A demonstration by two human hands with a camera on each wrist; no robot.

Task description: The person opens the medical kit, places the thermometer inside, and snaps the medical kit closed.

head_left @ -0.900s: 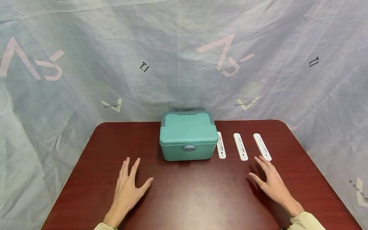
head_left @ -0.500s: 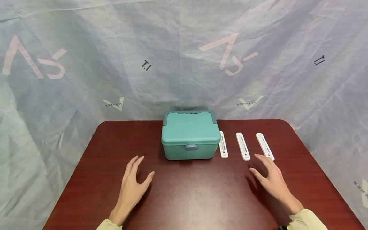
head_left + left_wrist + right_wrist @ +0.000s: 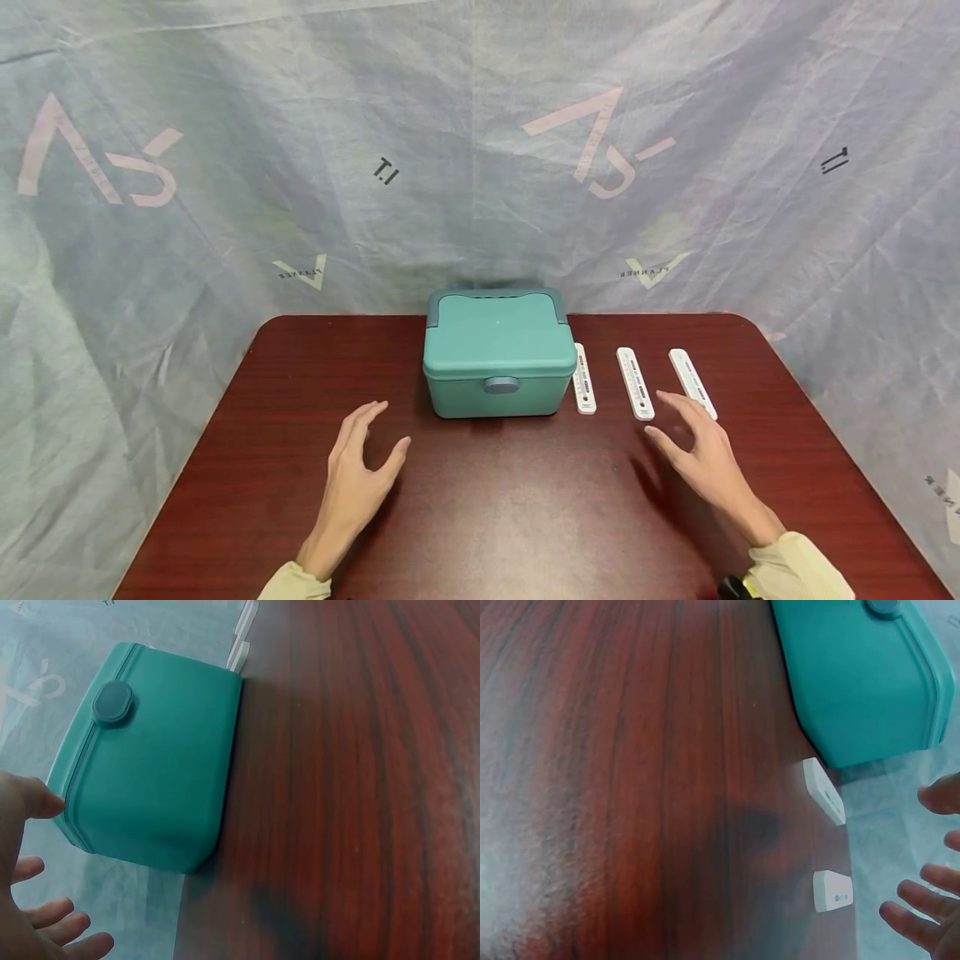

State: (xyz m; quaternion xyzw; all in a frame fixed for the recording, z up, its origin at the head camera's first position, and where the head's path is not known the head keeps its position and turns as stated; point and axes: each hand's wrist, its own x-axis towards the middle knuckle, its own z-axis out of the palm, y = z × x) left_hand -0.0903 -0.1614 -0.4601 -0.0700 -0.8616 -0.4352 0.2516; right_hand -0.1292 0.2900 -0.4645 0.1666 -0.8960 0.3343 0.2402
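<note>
A teal lidded box with a grey-blue front latch stands closed at the back middle of the table. To its right lie three slim white thermometers: one against the box's side, a middle one and an outer one. My left hand, fingers spread and relaxed, hovers left of the box and holds nothing. Over the table in front of the middle and outer thermometers is my right hand, also relaxed and holding nothing; its fingers overlap the outer thermometer's lower end in the head view.
The dark red wooden table has rounded far corners. Behind and beside it hangs a grey printed cloth, close to the back of the box.
Both hands have moved slightly forward and inward, the left one toward the box. The head view has shifted a little. The box and thermometers stay in place.
</note>
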